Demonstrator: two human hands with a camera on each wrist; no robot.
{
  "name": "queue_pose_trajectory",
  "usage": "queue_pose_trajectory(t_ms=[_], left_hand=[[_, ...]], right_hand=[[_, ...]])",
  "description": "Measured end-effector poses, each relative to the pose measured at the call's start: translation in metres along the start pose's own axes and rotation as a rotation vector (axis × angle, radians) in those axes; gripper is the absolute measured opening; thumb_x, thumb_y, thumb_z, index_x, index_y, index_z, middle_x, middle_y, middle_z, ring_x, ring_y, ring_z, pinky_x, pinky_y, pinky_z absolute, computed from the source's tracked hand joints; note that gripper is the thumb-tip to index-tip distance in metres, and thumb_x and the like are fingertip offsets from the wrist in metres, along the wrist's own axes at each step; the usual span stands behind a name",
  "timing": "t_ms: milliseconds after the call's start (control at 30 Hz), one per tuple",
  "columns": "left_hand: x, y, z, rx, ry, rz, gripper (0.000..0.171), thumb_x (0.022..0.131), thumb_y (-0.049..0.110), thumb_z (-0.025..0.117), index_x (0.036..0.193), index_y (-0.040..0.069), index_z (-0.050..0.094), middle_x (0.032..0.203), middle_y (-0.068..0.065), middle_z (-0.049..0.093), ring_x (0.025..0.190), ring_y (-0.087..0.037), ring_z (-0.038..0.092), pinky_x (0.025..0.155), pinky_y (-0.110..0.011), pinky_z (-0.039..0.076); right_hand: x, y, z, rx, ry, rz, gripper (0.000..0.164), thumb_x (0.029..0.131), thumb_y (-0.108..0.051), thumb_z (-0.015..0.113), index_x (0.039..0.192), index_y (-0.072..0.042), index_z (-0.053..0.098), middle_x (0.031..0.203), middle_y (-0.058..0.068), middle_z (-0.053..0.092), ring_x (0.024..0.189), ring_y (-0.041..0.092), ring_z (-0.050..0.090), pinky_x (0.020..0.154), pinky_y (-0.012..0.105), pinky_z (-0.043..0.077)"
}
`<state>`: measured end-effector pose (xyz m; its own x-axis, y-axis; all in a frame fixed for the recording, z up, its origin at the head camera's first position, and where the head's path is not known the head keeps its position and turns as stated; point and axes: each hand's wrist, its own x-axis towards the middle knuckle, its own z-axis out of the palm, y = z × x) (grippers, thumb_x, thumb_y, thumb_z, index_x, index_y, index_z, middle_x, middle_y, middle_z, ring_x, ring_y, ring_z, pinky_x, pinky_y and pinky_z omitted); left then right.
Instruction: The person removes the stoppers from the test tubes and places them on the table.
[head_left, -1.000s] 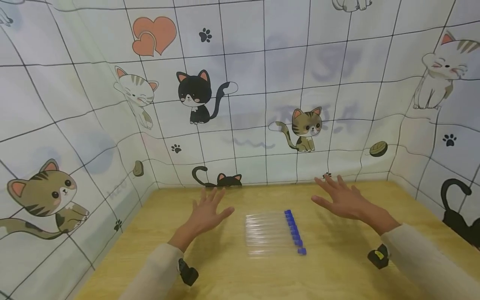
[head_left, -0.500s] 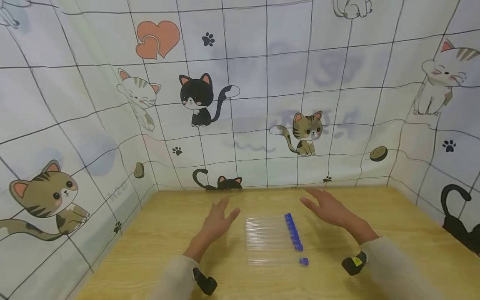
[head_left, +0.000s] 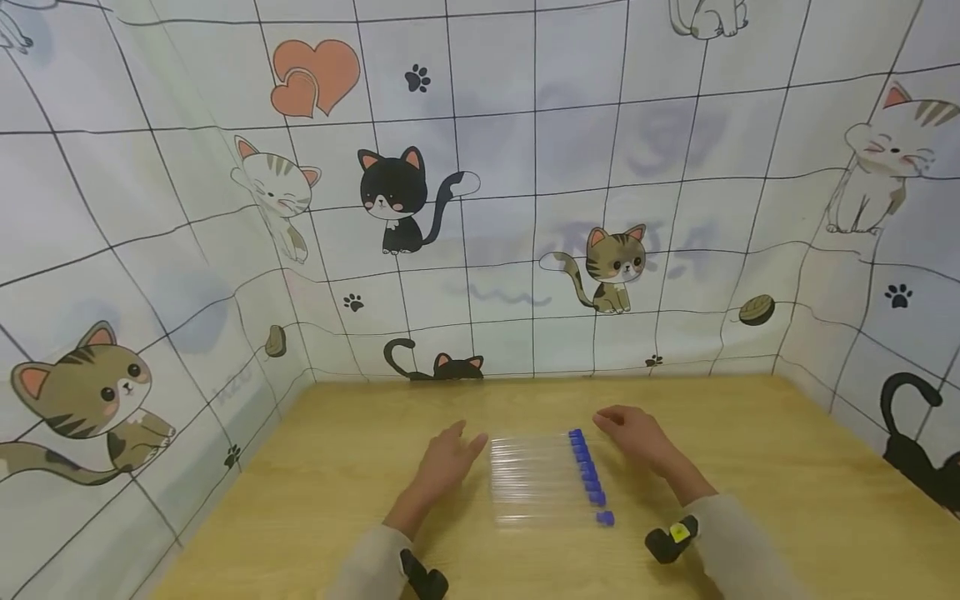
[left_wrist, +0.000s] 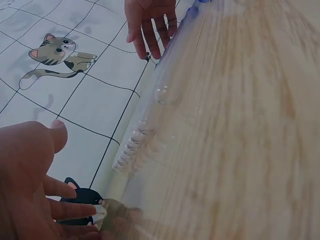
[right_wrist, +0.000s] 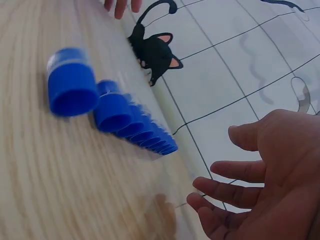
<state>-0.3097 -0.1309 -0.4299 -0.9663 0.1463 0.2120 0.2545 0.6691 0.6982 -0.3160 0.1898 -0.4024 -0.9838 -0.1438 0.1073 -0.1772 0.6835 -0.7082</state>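
Note:
Several clear test tubes [head_left: 528, 477] with blue caps [head_left: 585, 467] lie side by side in a row on the wooden table [head_left: 300, 500]. The nearest tube's cap [right_wrist: 72, 87] stands a little apart from the others. To the left of the row, by the tubes' rounded ends [left_wrist: 132, 147], is my left hand [head_left: 442, 465], with its fingers loosely extended and nothing in them. My right hand [head_left: 637, 435] hovers beside the capped ends, fingers slightly bent, holding nothing. Both hands appear apart from the tubes.
A white cloth with printed cats and grid lines [head_left: 495, 208] hangs as a wall behind the table and along both sides. A dark wrist camera [head_left: 423, 575] is strapped to the left sleeve, and another camera [head_left: 670, 540] to the right sleeve.
Both hands have come down and inward, nearer to the two ends of the tube row. The right hand's fingers have bent from spread. The nearest tube's gap from the row has varied slightly.

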Motion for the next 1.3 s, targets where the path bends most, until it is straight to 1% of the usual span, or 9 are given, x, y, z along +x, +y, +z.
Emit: queue_pose_trajectory(t_ms=[67, 100, 200, 300, 400, 533, 700, 1033, 1300], left_hand=[[0.002, 0.001, 0.001, 0.038, 0.014, 0.015, 0.066, 0.096, 0.044, 0.053, 0.131, -0.011, 0.047, 0.119, -0.027, 0.058, 0.116, -0.047, 0.048, 0.097, -0.055, 0.036], [0.003, 0.002, 0.002, 0.034, 0.030, 0.022, 0.062, 0.096, 0.041, 0.054, 0.128, -0.012, 0.049, 0.114, -0.026, 0.060, 0.112, -0.046, 0.051, 0.094, -0.054, 0.039], [0.005, 0.000, 0.005, -0.024, 0.069, 0.016, 0.053, 0.095, 0.038, 0.057, 0.118, -0.010, 0.056, 0.104, -0.022, 0.063, 0.101, -0.039, 0.057, 0.086, -0.050, 0.045], [0.007, -0.003, 0.010, -0.125, 0.094, -0.004, 0.046, 0.095, 0.035, 0.058, 0.112, -0.008, 0.060, 0.102, -0.018, 0.063, 0.094, -0.032, 0.059, 0.081, -0.046, 0.047], [0.005, -0.008, 0.013, -0.179, 0.071, -0.022, 0.042, 0.096, 0.032, 0.058, 0.110, -0.007, 0.060, 0.104, -0.016, 0.062, 0.097, -0.031, 0.058, 0.083, -0.046, 0.046], [0.004, -0.012, 0.017, -0.225, 0.046, 0.002, 0.035, 0.096, 0.025, 0.059, 0.110, -0.007, 0.061, 0.105, -0.015, 0.062, 0.099, -0.032, 0.057, 0.085, -0.046, 0.045], [0.004, -0.015, 0.019, -0.193, 0.035, 0.058, 0.032, 0.095, 0.023, 0.059, 0.110, -0.006, 0.062, 0.105, -0.014, 0.062, 0.098, -0.031, 0.057, 0.085, -0.045, 0.045], [0.010, -0.017, 0.020, -0.128, 0.049, 0.052, 0.033, 0.095, 0.024, 0.059, 0.110, -0.005, 0.063, 0.104, -0.013, 0.061, 0.097, -0.030, 0.056, 0.085, -0.046, 0.045], [0.006, -0.016, 0.022, -0.100, 0.062, 0.060, 0.032, 0.094, 0.022, 0.061, 0.110, -0.005, 0.064, 0.104, -0.014, 0.062, 0.099, -0.032, 0.057, 0.086, -0.050, 0.043]], right_hand=[[0.001, 0.001, 0.002, 0.016, 0.006, 0.011, 0.050, 0.100, -0.034, 0.049, 0.130, 0.006, 0.052, 0.122, 0.023, 0.058, 0.107, 0.037, 0.058, 0.088, 0.049, 0.046], [0.002, 0.001, 0.003, 0.027, 0.010, 0.018, 0.049, 0.100, -0.033, 0.050, 0.130, 0.006, 0.052, 0.120, 0.022, 0.059, 0.104, 0.035, 0.059, 0.086, 0.048, 0.047], [0.003, 0.004, 0.006, 0.046, 0.008, 0.008, 0.047, 0.100, -0.031, 0.051, 0.127, 0.007, 0.054, 0.114, 0.020, 0.062, 0.097, 0.031, 0.062, 0.082, 0.046, 0.049], [0.005, 0.012, 0.010, 0.034, 0.008, -0.011, 0.044, 0.099, -0.031, 0.052, 0.124, 0.004, 0.058, 0.114, 0.017, 0.063, 0.103, 0.034, 0.060, 0.085, 0.047, 0.047], [0.004, 0.021, 0.019, 0.024, -0.006, -0.018, 0.039, 0.100, -0.030, 0.051, 0.123, 0.001, 0.061, 0.120, 0.016, 0.062, 0.114, 0.038, 0.054, 0.092, 0.050, 0.043], [0.003, 0.028, 0.024, 0.049, 0.009, -0.036, 0.035, 0.100, -0.026, 0.051, 0.121, -0.002, 0.063, 0.123, 0.015, 0.061, 0.120, 0.039, 0.049, 0.097, 0.053, 0.038], [0.005, 0.029, 0.026, 0.035, 0.011, -0.059, 0.031, 0.100, -0.024, 0.052, 0.120, -0.004, 0.065, 0.124, 0.015, 0.060, 0.122, 0.040, 0.048, 0.099, 0.054, 0.036], [0.011, 0.028, 0.025, 0.029, 0.009, -0.075, 0.028, 0.098, -0.023, 0.055, 0.116, -0.006, 0.068, 0.118, 0.012, 0.062, 0.119, 0.039, 0.050, 0.098, 0.053, 0.036], [0.010, 0.034, 0.028, 0.048, 0.023, -0.076, 0.027, 0.097, -0.024, 0.056, 0.113, -0.007, 0.070, 0.116, 0.011, 0.063, 0.117, 0.038, 0.051, 0.098, 0.054, 0.036]])
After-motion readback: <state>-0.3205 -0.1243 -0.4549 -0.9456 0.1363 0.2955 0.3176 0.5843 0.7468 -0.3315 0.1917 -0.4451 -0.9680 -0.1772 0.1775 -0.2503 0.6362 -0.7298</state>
